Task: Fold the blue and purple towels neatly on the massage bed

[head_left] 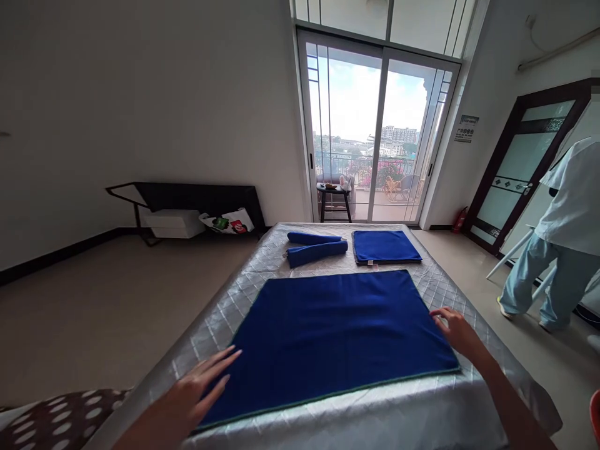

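Note:
A dark blue cloth (337, 331) with a green edge lies spread out on the silvery quilted mattress (206, 331), with slight ripples across it. My left hand (201, 384) is over the cloth's left edge, fingers stretched out and apart, holding nothing. At the right edge of the cloth, my right hand (452, 328) has its fingers bent, with the fingertips at the border; whether they pinch the fabric is hard to make out. Beyond the cloth are two rolled blue cloths (316, 253) and, to their right, a flat folded stack of blue cloths (387, 245) with a white tag.
A person (567, 231) in a white top stands at the right near a dark-framed door (520, 175). By the left wall is a low black frame (201, 197) with a white box (173, 223). A stool (334, 194) stands by the sliding glass door. Brown polka-dot fabric (60, 422) lies at lower left.

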`<state>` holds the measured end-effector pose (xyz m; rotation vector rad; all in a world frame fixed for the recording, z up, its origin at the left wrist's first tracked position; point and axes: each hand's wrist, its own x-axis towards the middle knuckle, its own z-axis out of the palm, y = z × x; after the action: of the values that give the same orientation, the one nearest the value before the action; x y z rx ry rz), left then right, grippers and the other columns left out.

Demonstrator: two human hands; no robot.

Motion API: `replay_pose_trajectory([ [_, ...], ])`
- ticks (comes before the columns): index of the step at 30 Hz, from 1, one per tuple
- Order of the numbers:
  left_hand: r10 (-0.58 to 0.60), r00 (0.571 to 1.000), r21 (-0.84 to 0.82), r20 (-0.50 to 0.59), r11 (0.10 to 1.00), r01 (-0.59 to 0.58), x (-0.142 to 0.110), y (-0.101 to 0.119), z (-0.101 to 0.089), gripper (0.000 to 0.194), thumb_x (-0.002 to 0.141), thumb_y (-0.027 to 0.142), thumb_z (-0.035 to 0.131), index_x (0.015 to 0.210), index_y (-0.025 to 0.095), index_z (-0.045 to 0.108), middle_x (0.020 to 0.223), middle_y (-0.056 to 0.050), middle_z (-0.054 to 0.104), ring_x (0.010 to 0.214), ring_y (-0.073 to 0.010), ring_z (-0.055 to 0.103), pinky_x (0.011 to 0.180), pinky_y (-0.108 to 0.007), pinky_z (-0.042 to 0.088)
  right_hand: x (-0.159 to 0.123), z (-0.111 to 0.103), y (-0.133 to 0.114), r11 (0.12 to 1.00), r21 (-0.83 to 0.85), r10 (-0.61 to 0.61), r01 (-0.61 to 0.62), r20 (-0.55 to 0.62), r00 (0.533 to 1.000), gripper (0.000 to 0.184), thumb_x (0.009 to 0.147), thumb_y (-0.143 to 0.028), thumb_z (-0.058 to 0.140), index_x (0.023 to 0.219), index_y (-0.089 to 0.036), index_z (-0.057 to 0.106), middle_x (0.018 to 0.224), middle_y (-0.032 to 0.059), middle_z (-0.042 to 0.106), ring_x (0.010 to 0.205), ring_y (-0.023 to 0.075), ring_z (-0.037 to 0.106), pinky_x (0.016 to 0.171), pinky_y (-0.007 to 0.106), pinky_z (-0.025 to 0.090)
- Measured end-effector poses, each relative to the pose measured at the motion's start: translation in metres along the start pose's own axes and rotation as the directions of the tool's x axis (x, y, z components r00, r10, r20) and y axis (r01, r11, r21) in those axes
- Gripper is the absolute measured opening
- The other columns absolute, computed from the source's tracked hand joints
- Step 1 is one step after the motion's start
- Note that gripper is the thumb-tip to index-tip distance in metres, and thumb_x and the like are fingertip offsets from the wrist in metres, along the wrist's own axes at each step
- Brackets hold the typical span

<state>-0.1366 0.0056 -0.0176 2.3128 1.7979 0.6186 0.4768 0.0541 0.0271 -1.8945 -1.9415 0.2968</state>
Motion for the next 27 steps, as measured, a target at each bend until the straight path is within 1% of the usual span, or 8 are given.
replay_pose_trajectory([
  [3, 0.100, 0.993, -0.009, 0.059, 0.995, -0.100, 0.076, 0.054, 0.010, 0.051, 0.094, 0.051, 0.037, 0.131, 0.028, 0.064, 0.142, 0.000, 0.060, 0.128, -0.0227, 0.059, 0.109, -0.037, 0.048, 0.056, 0.018, -0.040, 0.995, -0.037, -0.096, 0.095, -0.022, 0.995, 0.041, 0.096, -0.032, 0.040, 0.126, -0.022, 0.066, 0.132, 0.0091, 0.065, 0.125, 0.0224, 0.058, 0.108, 0.035, 0.041],
  [7, 0.173, 0.978, 0.051, 0.118, 0.982, -0.180, 0.166, 0.117, 0.054, 0.053, 0.099, 0.050, 0.034, 0.136, 0.022, 0.060, 0.145, -0.007, 0.057, 0.137, -0.0229, 0.049, 0.116, -0.040, 0.039, 0.117, 0.052, -0.072, 0.983, -0.166, -0.070, 0.078, 0.051, 0.996, 0.050, 0.100, -0.035, 0.037, 0.145, -0.019, 0.051, 0.155, 0.0084, 0.044, 0.144, 0.0222, 0.038, 0.118, 0.037, 0.029],
  [10, 0.199, 0.973, 0.131, 0.117, 0.968, -0.214, 0.204, 0.144, 0.095, 0.054, 0.099, 0.051, 0.035, 0.143, 0.024, 0.052, 0.152, -0.008, 0.050, 0.144, -0.0249, 0.040, 0.120, -0.045, 0.031, 0.138, 0.073, -0.069, 0.966, -0.257, 0.039, -0.009, 0.115, 0.993, 0.056, 0.101, -0.039, 0.033, 0.153, -0.018, 0.038, 0.161, 0.0071, 0.033, 0.150, 0.0228, 0.025, 0.121, 0.041, 0.021],
  [13, 0.169, 0.980, 0.182, 0.102, 0.966, -0.186, 0.223, 0.151, 0.126, 0.055, 0.100, 0.054, 0.033, 0.147, 0.030, 0.046, 0.157, -0.005, 0.043, 0.148, -0.0249, 0.032, 0.121, -0.048, 0.025, 0.143, 0.088, -0.057, 0.952, -0.300, 0.101, -0.057, 0.133, 0.986, 0.060, 0.102, -0.043, 0.027, 0.157, -0.019, 0.029, 0.164, 0.0049, 0.026, 0.152, 0.0210, 0.020, 0.122, 0.041, 0.016],
  [17, 0.015, 0.987, 0.238, 0.158, 0.970, -0.053, 0.232, 0.121, 0.133, 0.057, 0.099, 0.057, 0.027, 0.149, 0.033, 0.043, 0.160, -0.003, 0.037, 0.150, -0.0248, 0.027, 0.122, -0.048, 0.020, 0.145, 0.097, -0.048, 0.939, -0.337, 0.122, -0.074, 0.123, 0.985, 0.061, 0.102, -0.046, 0.024, 0.158, -0.022, 0.026, 0.165, 0.0024, 0.022, 0.152, 0.0190, 0.018, 0.122, 0.039, 0.014],
  [20, -0.137, 0.970, 0.289, 0.199, 0.954, 0.076, 0.224, 0.068, 0.112, 0.061, 0.098, 0.060, 0.024, 0.153, 0.034, 0.034, 0.163, -0.003, 0.029, 0.151, -0.0252, 0.023, 0.122, -0.049, 0.018, 0.147, 0.099, -0.049, 0.931, -0.355, 0.137, -0.083, 0.128, 0.982, 0.061, 0.102, -0.047, 0.024, 0.158, -0.023, 0.024, 0.165, 0.0013, 0.021, 0.152, 0.0182, 0.017, 0.123, 0.038, 0.012],
  [24, -0.307, 0.941, 0.355, 0.139, 0.903, 0.243, 0.203, -0.006, 0.081, 0.065, 0.098, 0.059, 0.022, 0.156, 0.028, 0.027, 0.163, -0.008, 0.027, 0.151, -0.0277, 0.024, 0.120, -0.052, 0.021, 0.149, 0.100, -0.048, 0.932, -0.351, 0.148, -0.089, 0.143, 0.979, 0.062, 0.102, -0.047, 0.023, 0.159, -0.023, 0.021, 0.166, 0.0004, 0.019, 0.153, 0.0184, 0.015, 0.123, 0.039, 0.011],
  [27, -0.319, 0.944, 0.362, 0.082, 0.892, 0.270, 0.192, -0.031, 0.073, 0.066, 0.098, 0.056, 0.021, 0.156, 0.024, 0.029, 0.163, -0.011, 0.029, 0.150, -0.0292, 0.027, 0.120, -0.052, 0.022, 0.150, 0.101, -0.046, 0.932, -0.349, 0.157, -0.095, 0.151, 0.976, 0.063, 0.102, -0.047, 0.022, 0.159, -0.022, 0.020, 0.166, 0.0009, 0.018, 0.153, 0.0188, 0.014, 0.123, 0.040, 0.011],
])
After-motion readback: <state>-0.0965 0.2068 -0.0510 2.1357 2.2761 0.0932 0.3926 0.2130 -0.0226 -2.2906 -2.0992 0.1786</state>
